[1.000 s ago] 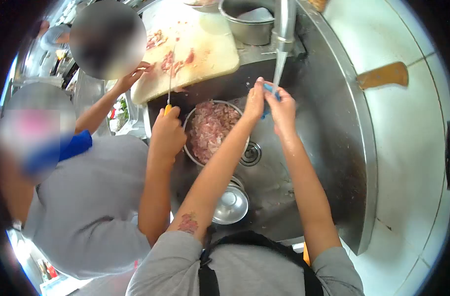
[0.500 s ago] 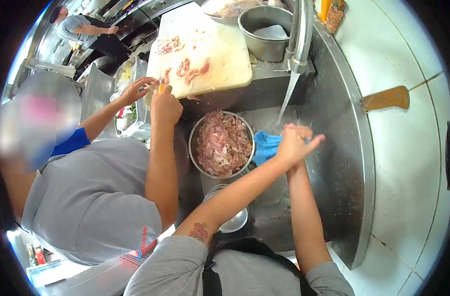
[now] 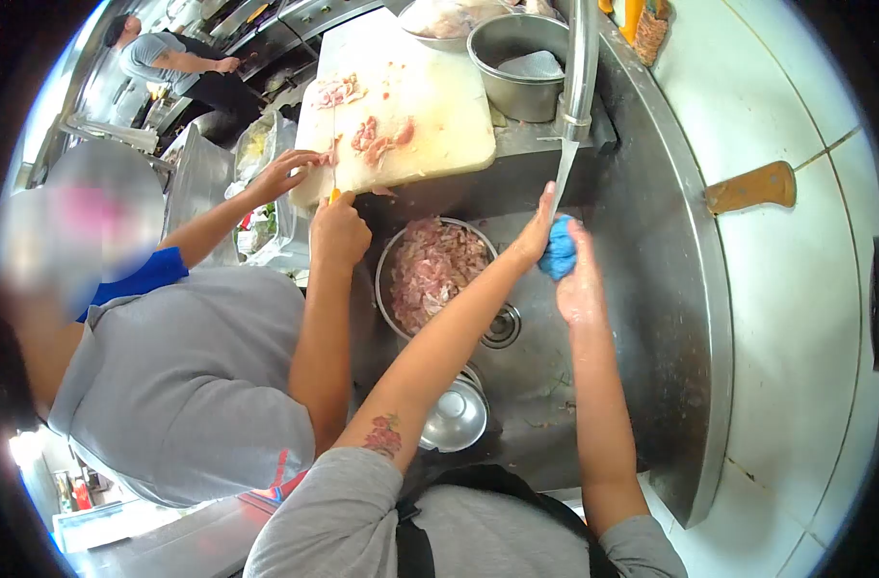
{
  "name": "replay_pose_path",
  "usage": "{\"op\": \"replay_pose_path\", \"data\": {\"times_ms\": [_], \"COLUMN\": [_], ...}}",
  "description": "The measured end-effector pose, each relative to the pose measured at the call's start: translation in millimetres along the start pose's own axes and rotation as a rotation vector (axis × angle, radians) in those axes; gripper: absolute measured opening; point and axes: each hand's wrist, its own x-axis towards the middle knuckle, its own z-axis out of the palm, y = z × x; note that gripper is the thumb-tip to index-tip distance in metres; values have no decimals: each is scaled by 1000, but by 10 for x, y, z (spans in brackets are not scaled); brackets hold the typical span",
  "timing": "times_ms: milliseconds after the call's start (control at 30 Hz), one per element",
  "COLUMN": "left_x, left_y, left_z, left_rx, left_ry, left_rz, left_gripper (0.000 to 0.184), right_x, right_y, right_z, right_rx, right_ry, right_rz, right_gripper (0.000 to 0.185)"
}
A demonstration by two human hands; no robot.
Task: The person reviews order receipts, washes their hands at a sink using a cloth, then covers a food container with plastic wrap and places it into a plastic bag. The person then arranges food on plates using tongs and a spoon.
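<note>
Under the running tap (image 3: 580, 87), a bunched blue cloth (image 3: 559, 250) is squeezed between my two hands. My left hand (image 3: 539, 229) presses it from the left, with the fingers pointing up into the water stream. From the right, my right hand (image 3: 582, 275) grips the cloth, its skin wet. To the left of my hands, a metal bowl (image 3: 379, 279) full of chopped raw meat (image 3: 434, 270) stands in the sink (image 3: 642, 385), partly covered by my left forearm. Below that forearm lies a shiny metal bowl (image 3: 456, 414).
Left of me a co-worker's hand (image 3: 340, 231) holds a knife (image 3: 334, 173) over meat on a white cutting board (image 3: 430, 125). A deep metal pot (image 3: 521, 91) stands behind the sink. A cleaver-like blade (image 3: 752, 190) rests against the tiled wall at right.
The blue cloth has come up off the sink floor into my hands and is bunched under the water. My hands have come apart to either side of it, uncovering the drain.
</note>
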Motion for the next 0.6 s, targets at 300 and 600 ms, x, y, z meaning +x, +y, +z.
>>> {"op": "replay_pose_path", "data": {"times_ms": [300,600], "left_x": [-852,-401], "left_y": [168,-52], "left_z": [478,-142], "left_rx": [392,281], "left_ry": [243,460], "left_rz": [494,214], "left_gripper": [32,33], "right_x": [329,153], "right_y": [435,298], "right_z": [-724,5], "right_rx": [234,138], "right_ry": [-305,81], "right_rz": [100,79], "right_gripper": [50,23]}}
